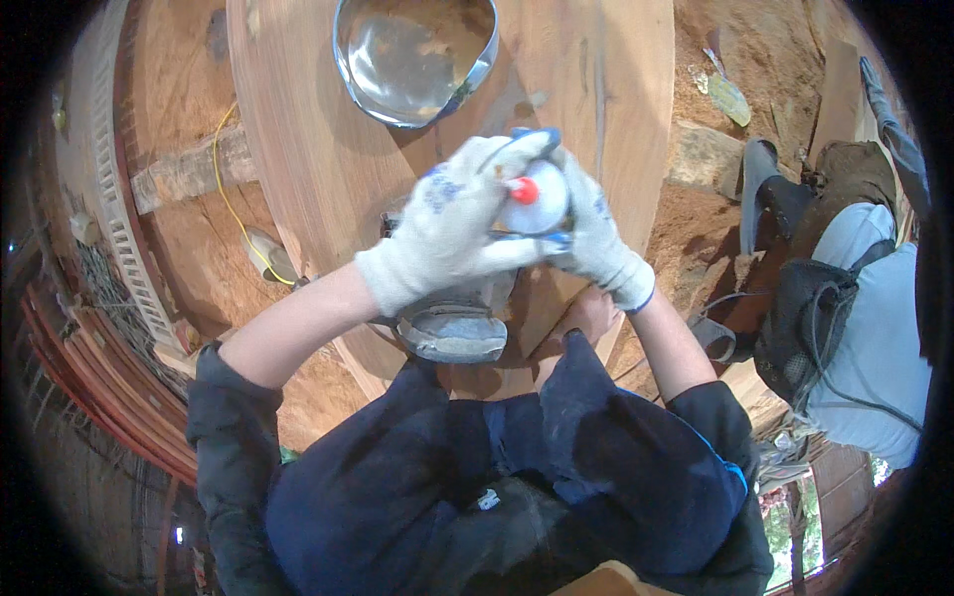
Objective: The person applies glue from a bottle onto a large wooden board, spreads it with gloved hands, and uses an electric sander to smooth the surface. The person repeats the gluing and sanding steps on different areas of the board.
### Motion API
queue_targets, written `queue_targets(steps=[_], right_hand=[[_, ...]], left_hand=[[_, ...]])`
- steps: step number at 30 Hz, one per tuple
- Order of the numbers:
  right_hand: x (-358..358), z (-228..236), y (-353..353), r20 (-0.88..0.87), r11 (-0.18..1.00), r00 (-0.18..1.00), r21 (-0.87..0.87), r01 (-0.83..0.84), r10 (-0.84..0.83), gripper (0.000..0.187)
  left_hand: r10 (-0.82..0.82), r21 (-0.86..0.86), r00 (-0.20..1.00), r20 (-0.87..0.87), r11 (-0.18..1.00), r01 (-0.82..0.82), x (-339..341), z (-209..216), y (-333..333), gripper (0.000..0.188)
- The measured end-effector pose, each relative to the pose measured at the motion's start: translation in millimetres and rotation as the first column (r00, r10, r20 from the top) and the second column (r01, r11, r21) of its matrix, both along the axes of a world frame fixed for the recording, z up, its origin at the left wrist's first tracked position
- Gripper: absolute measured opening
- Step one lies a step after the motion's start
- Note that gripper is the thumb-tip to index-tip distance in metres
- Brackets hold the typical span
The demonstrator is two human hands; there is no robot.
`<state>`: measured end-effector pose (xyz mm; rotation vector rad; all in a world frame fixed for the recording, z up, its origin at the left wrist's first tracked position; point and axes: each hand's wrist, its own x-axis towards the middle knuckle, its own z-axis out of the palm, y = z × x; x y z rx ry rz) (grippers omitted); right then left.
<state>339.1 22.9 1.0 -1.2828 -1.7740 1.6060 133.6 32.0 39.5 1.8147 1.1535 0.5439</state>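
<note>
My left hand [442,214] and my right hand [600,224], both in pale work gloves with blue marks, close around a white round bottle [546,207] with a red tip. The tip points up toward me, beside the fingers of my left hand. Much of the bottle's side is hidden by the gloves. Below my hands sits a grey, rounded object [452,336], partly covered by my left glove; its kind is unclear. Beyond my hands, a shallow open metal tin [397,74] with a cut rim rests on a broad wooden slab [288,109].
My bare foot [592,312] is on the slab's near right. A yellow cord [231,202] runs past its left edge. Another person [863,308], with a dark mesh bag, is close on the right. Curved wooden strips [114,382] lie at left.
</note>
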Motion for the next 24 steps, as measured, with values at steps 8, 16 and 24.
queue_targets(steps=[8, 16, 24], right_hand=[[87.8, -19.7, 15.7, 0.015, 0.812, 0.812, -0.029, 0.583, -0.583, 0.076], [97.2, -27.2, -1.8, -0.018, 0.769, 0.769, -0.042, 0.638, -0.639, 0.068], [118.2, -16.9, -15.0, 0.047, 0.785, 0.785, 0.104, 0.611, -0.617, 0.071]], left_hand=[[0.019, 0.004, 0.99, -0.14, 1.0, -0.019, 35.4, -29.3, 8.3, 0.081], [0.277, 0.297, 0.881, -0.383, 0.94, -0.167, 87.7, -95.0, 68.5, 0.085], [0.208, 0.542, 0.847, -0.489, 0.834, 0.108, 8.1, -53.5, 37.9, 0.089]])
